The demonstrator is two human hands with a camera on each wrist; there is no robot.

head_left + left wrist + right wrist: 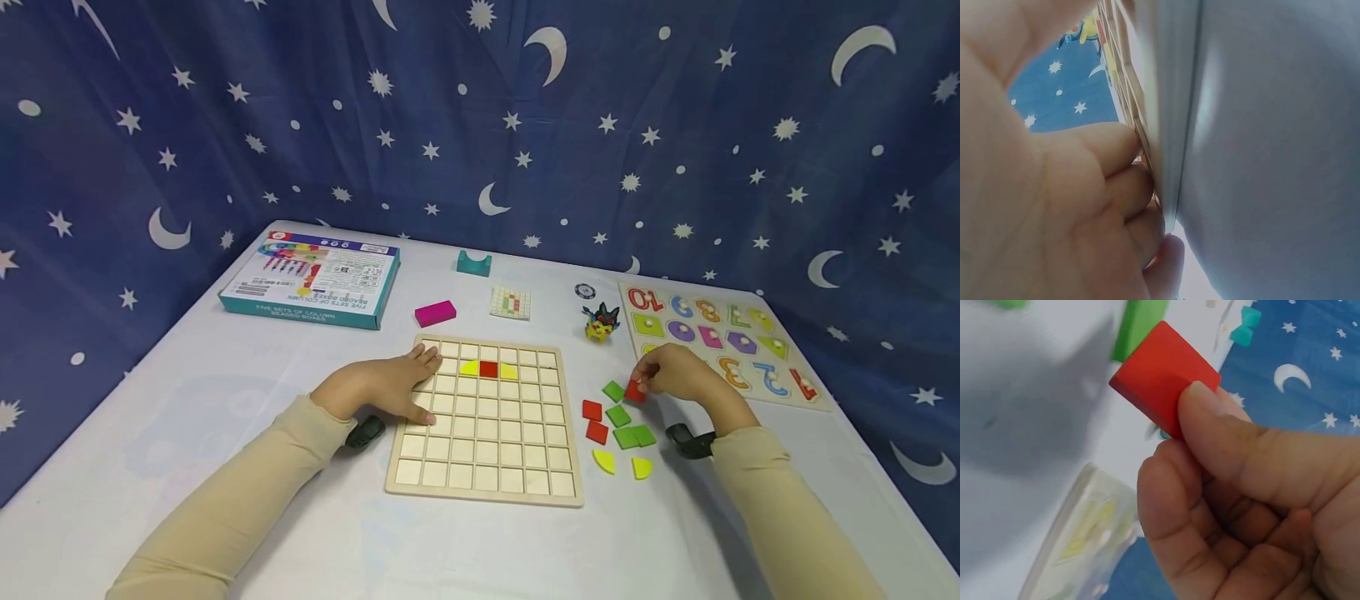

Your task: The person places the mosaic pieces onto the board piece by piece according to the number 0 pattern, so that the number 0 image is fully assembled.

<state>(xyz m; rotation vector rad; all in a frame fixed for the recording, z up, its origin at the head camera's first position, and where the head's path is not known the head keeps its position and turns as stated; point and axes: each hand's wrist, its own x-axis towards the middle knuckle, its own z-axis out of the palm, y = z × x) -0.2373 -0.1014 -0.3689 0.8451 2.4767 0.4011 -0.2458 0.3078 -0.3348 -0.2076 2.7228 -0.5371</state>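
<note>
A wooden grid board (487, 467) lies on the white table, with a red square (488, 369) between two yellow pieces in its second row. My left hand (390, 385) rests flat on the board's left edge, fingers spread over the frame (1147, 134). My right hand (671, 372) pinches a red square tile (635, 391) (1163, 378) between thumb and fingers, just above the table right of the board. Loose red, green and yellow tiles (618, 429) lie beside it.
A teal box (311, 283), a magenta block (435, 313), a teal piece (474, 263), a small pattern card (511, 302) and a toy figure (601, 322) sit behind the board. A number puzzle board (720, 342) lies at the right. A starry blue curtain hangs behind.
</note>
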